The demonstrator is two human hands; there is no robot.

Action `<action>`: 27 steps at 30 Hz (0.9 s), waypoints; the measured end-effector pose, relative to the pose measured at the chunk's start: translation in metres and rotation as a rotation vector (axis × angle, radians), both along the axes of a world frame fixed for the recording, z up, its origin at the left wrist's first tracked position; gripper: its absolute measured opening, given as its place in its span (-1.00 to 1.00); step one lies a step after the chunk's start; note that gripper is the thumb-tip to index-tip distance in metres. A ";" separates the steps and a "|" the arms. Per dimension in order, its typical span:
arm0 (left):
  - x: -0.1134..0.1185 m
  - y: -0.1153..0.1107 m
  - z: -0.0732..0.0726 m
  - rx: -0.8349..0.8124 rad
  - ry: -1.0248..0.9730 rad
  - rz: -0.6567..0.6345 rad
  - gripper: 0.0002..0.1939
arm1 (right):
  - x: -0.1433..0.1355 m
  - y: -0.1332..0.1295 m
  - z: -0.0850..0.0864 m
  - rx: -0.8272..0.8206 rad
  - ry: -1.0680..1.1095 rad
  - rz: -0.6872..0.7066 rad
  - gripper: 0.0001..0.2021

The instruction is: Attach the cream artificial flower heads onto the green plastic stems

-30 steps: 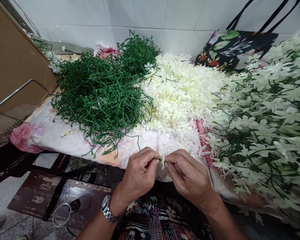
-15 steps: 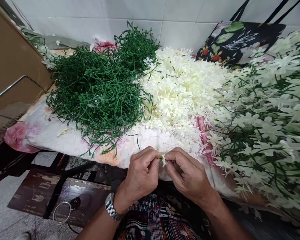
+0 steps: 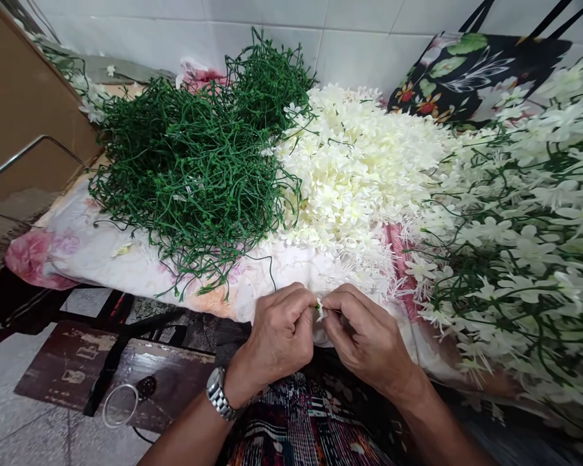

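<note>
My left hand (image 3: 282,330), with a metal watch on its wrist, is closed in a pinch on a green artificial stem (image 3: 273,272). Part of that stem curves up behind the knuckles; a bit of green shows at the fingertips. Facing it, my right hand (image 3: 366,340) pinches a small white artificial flower (image 3: 319,309) against the stem's end. Fingers hide most of this joint. Both hands are over the front edge of the cloth-covered surface, just before a heap of loose white petals (image 3: 354,168) and a tangled pile of green stems (image 3: 189,162).
At the right lies a big bunch of white flowers on green stems (image 3: 519,259). Behind stand a floral black bag (image 3: 486,74) and a tiled wall (image 3: 282,19). A cardboard box (image 3: 29,97) is at the left. Below sits a brown wooden board (image 3: 170,369) with a clear ring-shaped item (image 3: 121,406).
The view has shifted slightly. Both hands stay nearly in place, fingertips still together at the small white flower; the left fingers have curled a little more.
</note>
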State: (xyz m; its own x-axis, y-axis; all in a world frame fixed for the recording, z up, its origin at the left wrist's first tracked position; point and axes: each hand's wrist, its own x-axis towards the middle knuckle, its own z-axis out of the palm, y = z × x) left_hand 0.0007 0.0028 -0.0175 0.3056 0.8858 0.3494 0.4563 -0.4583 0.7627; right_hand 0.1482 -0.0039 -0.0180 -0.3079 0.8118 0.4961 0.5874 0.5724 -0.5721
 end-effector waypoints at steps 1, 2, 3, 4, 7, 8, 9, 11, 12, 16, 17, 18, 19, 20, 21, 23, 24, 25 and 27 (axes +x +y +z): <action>0.000 0.000 -0.001 0.001 0.002 0.000 -0.77 | 0.000 0.000 -0.001 0.004 -0.007 0.001 -0.85; 0.001 0.001 -0.002 0.000 0.002 0.001 -0.78 | -0.001 0.000 -0.001 0.008 -0.013 0.002 -0.85; 0.001 0.001 -0.002 -0.003 -0.001 0.002 -0.78 | -0.002 0.000 -0.002 0.012 -0.015 0.002 -0.85; 0.000 0.000 -0.002 -0.005 -0.006 0.004 -0.78 | -0.002 0.000 -0.002 0.016 -0.011 0.002 -0.85; -0.003 -0.003 0.004 0.039 -0.010 0.011 -0.79 | 0.002 -0.002 0.002 0.017 0.047 0.018 -0.86; -0.004 -0.006 0.008 0.082 -0.005 0.006 -0.79 | 0.004 -0.003 0.004 0.006 0.077 0.029 -0.87; -0.006 -0.009 0.012 0.139 0.008 0.003 -0.80 | 0.008 -0.004 0.007 -0.011 0.108 0.033 -0.89; -0.009 -0.015 0.021 0.229 0.057 -0.038 -0.79 | 0.016 -0.005 0.014 -0.041 0.171 0.033 -0.91; -0.009 -0.018 0.024 0.267 0.080 -0.070 -0.78 | 0.018 -0.004 0.017 -0.060 0.203 0.022 -0.91; -0.005 -0.027 0.032 0.405 0.121 -0.234 -0.69 | 0.017 0.004 0.029 -0.257 0.243 0.058 -0.87; -0.002 -0.028 0.032 0.433 0.128 -0.284 -0.67 | 0.013 0.007 0.031 -0.345 0.248 0.092 -0.85; 0.000 -0.028 0.032 0.455 0.135 -0.328 -0.64 | 0.009 0.010 0.033 -0.451 0.267 0.120 -0.82; 0.003 -0.028 0.032 0.472 0.143 -0.368 -0.61 | 0.006 0.012 0.034 -0.565 0.285 0.156 -0.79; 0.005 -0.027 0.031 0.480 0.154 -0.403 -0.59 | 0.003 0.014 0.035 -0.668 0.307 0.192 -0.77; 0.007 -0.026 0.031 0.483 0.160 -0.429 -0.57 | 0.000 0.015 0.035 -0.742 0.329 0.221 -0.75; 0.011 -0.024 0.029 0.496 0.153 -0.465 -0.55 | -0.002 0.015 0.036 -0.800 0.382 0.244 -0.72; 0.012 -0.024 0.029 0.520 0.139 -0.482 -0.57 | -0.001 0.015 0.036 -0.788 0.405 0.234 -0.71; 0.013 -0.025 0.029 0.556 0.120 -0.493 -0.61 | 0.000 0.014 0.037 -0.759 0.417 0.214 -0.71; 0.011 -0.028 0.031 0.617 0.073 -0.469 -0.74 | 0.004 0.011 0.039 -0.658 0.407 0.179 -0.74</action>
State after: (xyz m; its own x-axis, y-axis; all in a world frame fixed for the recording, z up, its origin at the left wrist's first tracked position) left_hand 0.0113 -0.0256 0.0133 0.6415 0.3098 0.7018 0.1486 -0.9477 0.2825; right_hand 0.1520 0.0074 0.0205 -0.3585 0.9329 0.0332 0.1903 0.1079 -0.9758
